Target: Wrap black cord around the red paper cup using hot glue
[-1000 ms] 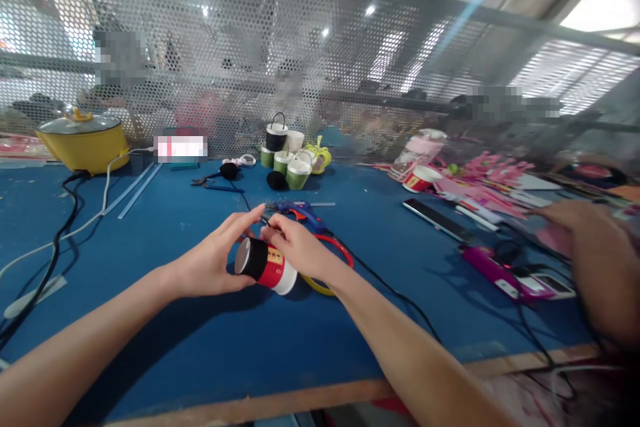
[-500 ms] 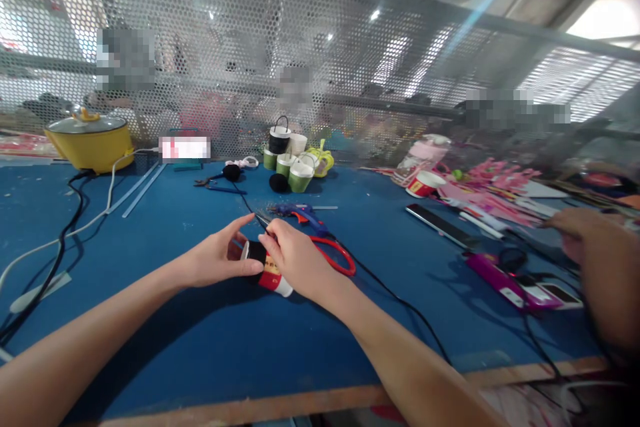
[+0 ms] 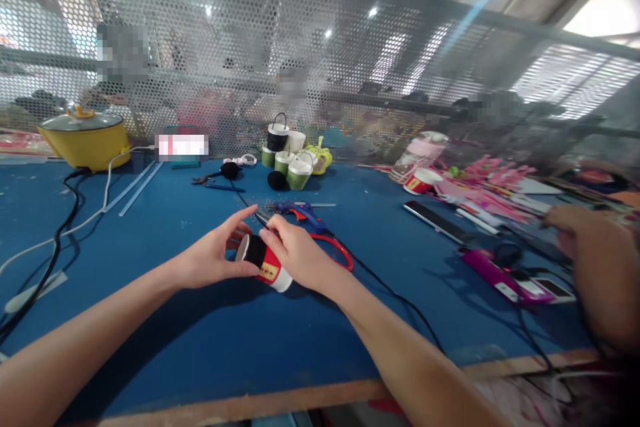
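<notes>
A small paper cup (image 3: pixel 274 269), red and white with a black band round its rim end, lies tilted between my hands with its mouth toward the left. My left hand (image 3: pixel 217 250) grips the band end between thumb and fingers, its index finger stretched up to a black strand. In my right hand (image 3: pixel 295 250) is a pair of scissors (image 3: pixel 345 255) with red handles; their blade tips point up and left, close to my left fingertip. My right fingers also rest by the cup's side. The strand runs back toward a black yarn ball (image 3: pixel 230 170).
A blue glue gun (image 3: pixel 305 212) lies just beyond my hands. Behind it stand several small green, white and black cups (image 3: pixel 299 173). Pliers (image 3: pixel 207 181) lie left of them, a yellow electric pot (image 3: pixel 85 140) farther left. A phone (image 3: pixel 435 222), purple power strip (image 3: pixel 500 277) and another person's hand (image 3: pixel 575 227) are at right.
The cup has rolled a little in my left hand, so its yellow label shows lower down. Both hands keep nearly the same place, and the view has shifted slightly.
</notes>
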`<state>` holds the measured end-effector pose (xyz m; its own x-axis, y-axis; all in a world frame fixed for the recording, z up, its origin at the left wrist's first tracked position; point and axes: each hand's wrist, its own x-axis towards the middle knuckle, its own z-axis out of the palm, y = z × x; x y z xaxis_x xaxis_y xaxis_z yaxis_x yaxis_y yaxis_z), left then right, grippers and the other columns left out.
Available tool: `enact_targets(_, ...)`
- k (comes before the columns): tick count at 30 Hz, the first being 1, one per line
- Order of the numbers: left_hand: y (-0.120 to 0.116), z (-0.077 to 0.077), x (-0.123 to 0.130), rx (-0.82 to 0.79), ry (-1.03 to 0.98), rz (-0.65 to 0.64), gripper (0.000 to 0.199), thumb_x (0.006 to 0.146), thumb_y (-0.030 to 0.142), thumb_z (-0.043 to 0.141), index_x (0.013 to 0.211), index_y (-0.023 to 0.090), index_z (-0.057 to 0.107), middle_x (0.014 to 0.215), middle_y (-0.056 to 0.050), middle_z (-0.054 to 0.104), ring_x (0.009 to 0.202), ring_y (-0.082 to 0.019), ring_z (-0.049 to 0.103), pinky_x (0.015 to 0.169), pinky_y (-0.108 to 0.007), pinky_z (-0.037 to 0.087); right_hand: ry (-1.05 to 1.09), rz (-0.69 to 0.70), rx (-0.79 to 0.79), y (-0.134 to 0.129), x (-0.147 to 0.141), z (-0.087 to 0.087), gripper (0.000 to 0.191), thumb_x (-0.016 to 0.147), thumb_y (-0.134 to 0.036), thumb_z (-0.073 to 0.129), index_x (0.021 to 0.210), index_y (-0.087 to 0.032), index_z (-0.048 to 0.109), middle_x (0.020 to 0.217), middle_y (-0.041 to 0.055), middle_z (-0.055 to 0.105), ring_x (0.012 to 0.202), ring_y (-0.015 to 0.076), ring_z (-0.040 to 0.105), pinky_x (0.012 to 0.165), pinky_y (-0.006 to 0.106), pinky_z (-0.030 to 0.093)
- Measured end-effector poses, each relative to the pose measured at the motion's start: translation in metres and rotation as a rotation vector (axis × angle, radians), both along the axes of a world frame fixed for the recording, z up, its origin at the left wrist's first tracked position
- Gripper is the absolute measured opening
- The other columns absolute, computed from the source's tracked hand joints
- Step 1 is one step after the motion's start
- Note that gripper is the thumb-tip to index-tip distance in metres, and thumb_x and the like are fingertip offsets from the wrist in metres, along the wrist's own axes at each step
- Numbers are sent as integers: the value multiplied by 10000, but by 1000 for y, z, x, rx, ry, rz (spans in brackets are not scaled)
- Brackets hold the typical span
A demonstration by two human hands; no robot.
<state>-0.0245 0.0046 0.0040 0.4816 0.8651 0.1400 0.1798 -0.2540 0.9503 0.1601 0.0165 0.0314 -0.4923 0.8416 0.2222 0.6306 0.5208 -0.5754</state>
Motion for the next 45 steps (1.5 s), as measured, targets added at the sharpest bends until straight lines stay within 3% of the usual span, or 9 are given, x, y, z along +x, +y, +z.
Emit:
enact_targets(5, 1, -2, 0, -7, -14, -28, 885, 661, 295, 735, 1390, 287, 233, 1097, -63, 514, 983, -222, 531, 884, -420, 439, -27, -7, 27, 0, 0, -5, 233, 917, -273, 375, 694, -221, 328, 629, -40, 430, 542, 111, 400, 513, 252, 289)
enact_targets(17, -2, 3, 5, -133, 78, 100, 801, 668, 281, 645, 1365, 220, 256, 991, -45, 507, 940, -215, 506, 749, -351, 450, -108, -35, 96, -12, -10, -4, 180, 886, -243, 391, 716, -224, 336, 721, 1, 460, 594, 139, 454, 546, 267, 316)
enact_targets(22, -3, 2, 7, -132, 55, 177, 868, 657, 264, 668, 1373, 221, 180, 1015, -61, 499, 996, -235, 489, 791, -376, 448, 86, -39, 71, -1, -5, -3, 162, 871, -266, 411, 718, -209, 406, 722, 4, 500, 648, 142, 474, 595, 272, 364)
enact_targets(26, -3, 1, 9, -152, -13, 183, 769, 639, 266, 688, 1284, 202, 274, 1020, -65, 465, 991, -237, 489, 749, -360, 466, 267, -59, -52, 15, -7, 8, 148, 826, -273, 483, 708, -184, 486, 669, -21, 517, 624, 117, 468, 595, 254, 375)
enact_targets(32, -6, 2, 9, -160, -14, -21, 523, 662, 261, 661, 1134, 186, 448, 1036, -62, 467, 1006, -231, 459, 793, -371, 452, 440, 5, -394, 44, -45, 37, 142, 784, -148, 533, 643, -144, 553, 592, -24, 542, 488, 60, 413, 436, 190, 309)
enact_targets(36, -8, 1, 10, -141, -5, -100, 576, 683, 233, 654, 1207, 204, 416, 1038, -48, 457, 994, -221, 484, 847, -394, 425, 517, 29, -505, 72, -77, 56, 236, 820, -63, 478, 599, -145, 495, 556, -19, 554, 405, 34, 365, 352, 167, 259)
enact_targets(40, -11, 2, 11, -99, -10, -151, 743, 687, 218, 655, 1337, 244, 296, 1047, -42, 428, 969, -210, 491, 845, -389, 421, 564, 43, -464, 86, -100, 71, 210, 850, -19, 443, 696, -156, 480, 551, -44, 546, 438, 30, 457, 396, 123, 351)
enact_targets(43, -13, 3, 12, -58, -27, -158, 898, 678, 197, 661, 1414, 273, 152, 1050, -48, 428, 982, -218, 477, 837, -381, 420, 379, 246, -527, 83, -102, 79, 105, 838, -41, 509, 857, -129, 563, 625, -14, 622, 532, 63, 584, 509, 158, 478)
enact_targets(45, -14, 3, 13, -24, -63, -151, 956, 683, 190, 655, 1434, 284, 70, 1054, -56, 440, 976, -219, 475, 825, -375, 421, 95, 252, -433, 83, -89, 83, 175, 864, -105, 505, 1024, -134, 569, 698, 5, 661, 560, 87, 624, 533, 192, 510)
